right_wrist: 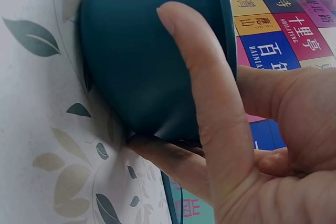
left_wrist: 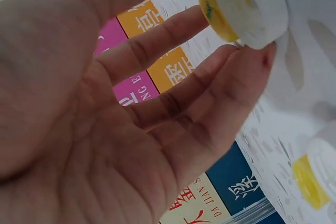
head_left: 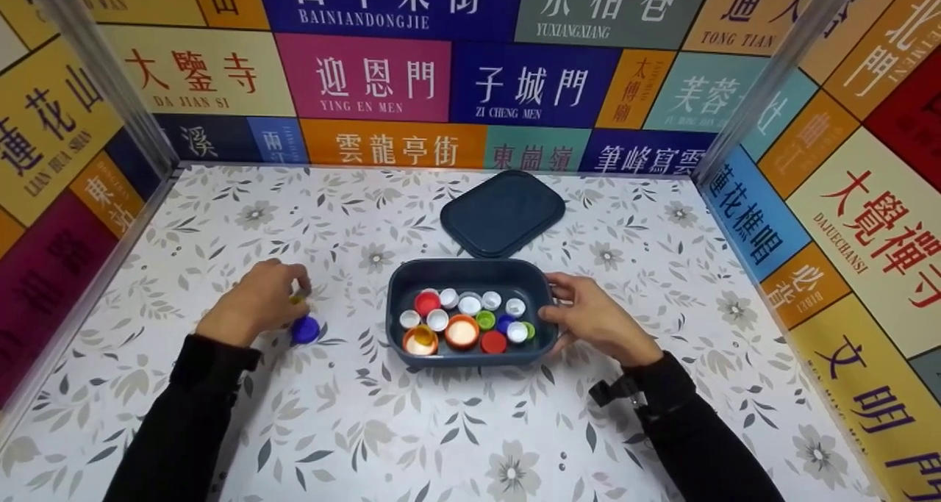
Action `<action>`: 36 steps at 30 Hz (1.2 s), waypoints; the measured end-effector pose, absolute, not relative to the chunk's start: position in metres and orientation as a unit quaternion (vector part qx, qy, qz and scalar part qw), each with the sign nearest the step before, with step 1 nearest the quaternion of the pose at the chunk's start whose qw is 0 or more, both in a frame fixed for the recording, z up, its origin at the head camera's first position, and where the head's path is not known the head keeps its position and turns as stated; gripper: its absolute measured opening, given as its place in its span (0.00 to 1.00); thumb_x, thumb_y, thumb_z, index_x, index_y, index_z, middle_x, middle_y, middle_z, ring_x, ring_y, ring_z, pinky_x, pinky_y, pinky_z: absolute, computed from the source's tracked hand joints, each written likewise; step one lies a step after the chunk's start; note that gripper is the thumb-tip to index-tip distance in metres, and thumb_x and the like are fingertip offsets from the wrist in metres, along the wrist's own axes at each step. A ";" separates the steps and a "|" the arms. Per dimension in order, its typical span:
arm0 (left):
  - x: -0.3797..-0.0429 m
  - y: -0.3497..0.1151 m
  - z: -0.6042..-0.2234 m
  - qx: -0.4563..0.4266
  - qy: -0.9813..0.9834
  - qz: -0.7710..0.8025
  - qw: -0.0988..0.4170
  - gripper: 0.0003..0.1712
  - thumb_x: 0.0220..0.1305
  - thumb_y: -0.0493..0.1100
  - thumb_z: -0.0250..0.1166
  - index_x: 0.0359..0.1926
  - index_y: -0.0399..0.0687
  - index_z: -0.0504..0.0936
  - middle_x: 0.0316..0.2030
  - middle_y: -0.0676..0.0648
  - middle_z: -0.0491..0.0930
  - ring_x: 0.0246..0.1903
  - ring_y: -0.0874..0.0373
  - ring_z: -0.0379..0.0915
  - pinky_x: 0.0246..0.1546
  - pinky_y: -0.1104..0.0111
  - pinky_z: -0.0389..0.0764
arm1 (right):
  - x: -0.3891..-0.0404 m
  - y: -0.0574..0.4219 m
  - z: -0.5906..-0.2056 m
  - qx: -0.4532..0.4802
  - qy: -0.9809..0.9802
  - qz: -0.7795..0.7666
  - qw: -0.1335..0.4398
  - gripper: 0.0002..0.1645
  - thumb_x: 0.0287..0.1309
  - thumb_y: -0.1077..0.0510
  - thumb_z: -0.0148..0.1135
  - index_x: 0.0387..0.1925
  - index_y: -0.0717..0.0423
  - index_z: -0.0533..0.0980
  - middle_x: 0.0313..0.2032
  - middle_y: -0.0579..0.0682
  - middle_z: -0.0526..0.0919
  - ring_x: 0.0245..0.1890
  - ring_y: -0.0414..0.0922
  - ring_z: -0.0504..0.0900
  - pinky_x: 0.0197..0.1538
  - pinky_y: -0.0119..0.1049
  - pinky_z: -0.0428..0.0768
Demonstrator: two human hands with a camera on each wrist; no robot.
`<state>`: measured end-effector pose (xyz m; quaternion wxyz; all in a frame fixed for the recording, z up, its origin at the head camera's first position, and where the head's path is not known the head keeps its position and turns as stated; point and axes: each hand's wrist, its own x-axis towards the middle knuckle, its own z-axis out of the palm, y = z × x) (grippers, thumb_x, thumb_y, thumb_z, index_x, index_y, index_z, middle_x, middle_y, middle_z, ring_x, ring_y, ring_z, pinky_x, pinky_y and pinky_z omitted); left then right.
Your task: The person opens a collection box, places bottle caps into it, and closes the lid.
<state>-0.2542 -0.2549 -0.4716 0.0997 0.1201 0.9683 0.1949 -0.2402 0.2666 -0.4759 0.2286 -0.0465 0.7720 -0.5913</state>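
Note:
In the head view, my left hand is on the left side of the table, with a yellow bit showing at its fingertips. The left wrist view shows a white and yellow bottle cap held at the fingertips. A blue bottle cap lies just beside that hand. My right hand grips the right end of a dark blue plastic container, its digits spread against the wall. Inside lie several bottle caps, among them a red cap, an orange-rimmed cap and a white cap.
Behind the container lies its dark blue lid, flat on the floral tablecloth. Another white and yellow cap shows at the edge of the left wrist view. Printed panels wall in the table at the back and sides.

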 end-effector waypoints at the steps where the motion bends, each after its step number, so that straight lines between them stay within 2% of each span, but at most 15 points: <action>1: -0.255 -0.255 -0.472 0.123 0.967 0.199 0.099 0.14 0.69 0.38 0.77 0.52 0.37 0.91 0.43 0.35 0.88 0.42 0.45 0.83 0.45 0.50 0.87 | -0.240 0.266 -0.476 -0.045 0.773 -0.590 0.228 0.46 0.78 0.71 0.64 0.91 0.63 0.61 0.78 0.73 0.78 0.46 0.58 0.96 0.34 0.51 0.97; 4: -0.258 -0.254 -0.472 0.123 0.965 0.209 0.102 0.10 0.65 0.33 0.76 0.47 0.38 0.92 0.42 0.36 0.90 0.40 0.46 0.85 0.44 0.52 0.88 | -0.240 0.266 -0.475 -0.042 0.775 -0.588 0.228 0.46 0.78 0.71 0.64 0.91 0.63 0.61 0.78 0.73 0.78 0.48 0.58 0.96 0.35 0.53 0.97; 12: -0.257 -0.250 -0.472 0.119 0.965 0.214 0.097 0.08 0.66 0.33 0.76 0.45 0.39 0.92 0.41 0.36 0.88 0.35 0.49 0.85 0.38 0.59 0.86 | -0.240 0.267 -0.475 -0.055 0.778 -0.585 0.224 0.45 0.78 0.71 0.64 0.90 0.63 0.62 0.78 0.73 0.79 0.50 0.59 0.96 0.36 0.53 0.97; 16: -0.253 -0.243 -0.468 0.129 0.966 0.212 0.067 0.07 0.68 0.34 0.77 0.45 0.39 0.92 0.42 0.35 0.85 0.38 0.47 0.83 0.39 0.57 0.86 | -0.240 0.267 -0.476 -0.054 0.778 -0.584 0.225 0.45 0.78 0.71 0.63 0.90 0.63 0.62 0.77 0.73 0.80 0.50 0.58 0.96 0.36 0.54 0.97; 20: -0.248 -0.230 -0.462 0.164 0.965 0.205 0.009 0.06 0.68 0.34 0.77 0.45 0.37 0.92 0.42 0.35 0.86 0.40 0.44 0.83 0.43 0.51 0.88 | -0.240 0.267 -0.475 -0.050 0.776 -0.586 0.227 0.45 0.77 0.71 0.63 0.90 0.63 0.62 0.77 0.73 0.79 0.47 0.58 0.96 0.35 0.52 0.97; 25: -0.237 -0.198 -0.448 0.221 0.947 0.221 -0.073 0.07 0.65 0.29 0.77 0.44 0.36 0.92 0.40 0.35 0.87 0.40 0.41 0.85 0.45 0.47 0.91 | -0.239 0.266 -0.475 -0.045 0.773 -0.591 0.225 0.45 0.77 0.72 0.63 0.90 0.64 0.61 0.77 0.74 0.79 0.46 0.57 0.96 0.34 0.48 0.97; 28: -0.230 -0.173 -0.440 0.253 0.935 0.232 -0.096 0.08 0.65 0.28 0.78 0.44 0.37 0.92 0.42 0.35 0.87 0.41 0.41 0.86 0.46 0.48 0.95 | -0.240 0.266 -0.475 -0.042 0.773 -0.591 0.226 0.46 0.78 0.72 0.63 0.91 0.64 0.61 0.78 0.74 0.79 0.44 0.57 0.96 0.34 0.48 0.97; 32: -0.221 -0.137 -0.434 0.295 0.921 0.233 -0.097 0.10 0.65 0.29 0.80 0.46 0.39 0.92 0.45 0.37 0.86 0.45 0.42 0.88 0.48 0.52 0.97 | -0.240 0.266 -0.475 -0.039 0.772 -0.591 0.230 0.46 0.78 0.72 0.63 0.91 0.63 0.61 0.79 0.73 0.78 0.43 0.58 0.97 0.35 0.48 0.97; 36: -0.215 -0.105 -0.435 0.340 0.907 0.235 -0.085 0.11 0.66 0.30 0.81 0.47 0.40 0.92 0.44 0.38 0.85 0.44 0.45 0.87 0.45 0.57 0.96 | -0.239 0.266 -0.475 -0.038 0.771 -0.592 0.231 0.46 0.78 0.72 0.63 0.91 0.63 0.61 0.78 0.73 0.78 0.44 0.59 0.97 0.35 0.49 0.97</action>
